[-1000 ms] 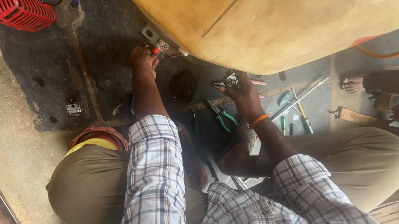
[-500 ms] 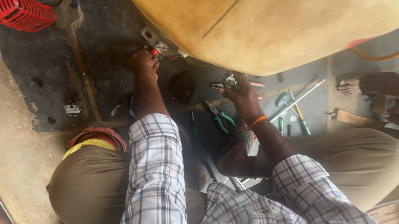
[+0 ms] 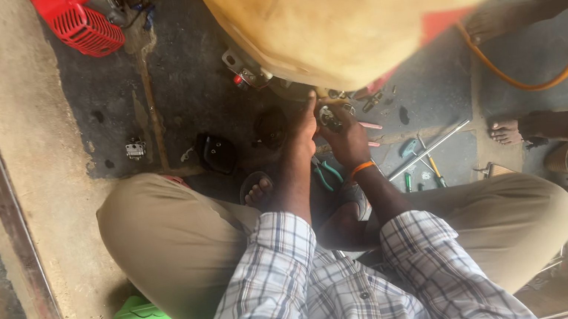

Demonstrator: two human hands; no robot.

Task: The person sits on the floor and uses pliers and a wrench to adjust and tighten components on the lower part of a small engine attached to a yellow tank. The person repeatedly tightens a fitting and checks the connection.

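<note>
A small round metal part (image 3: 327, 117) is gripped by the right hand (image 3: 345, 137), fingers closed on it, under the yellowish tank (image 3: 366, 5). The left hand (image 3: 307, 122) is pressed against it from the left, its grip hidden.
</note>
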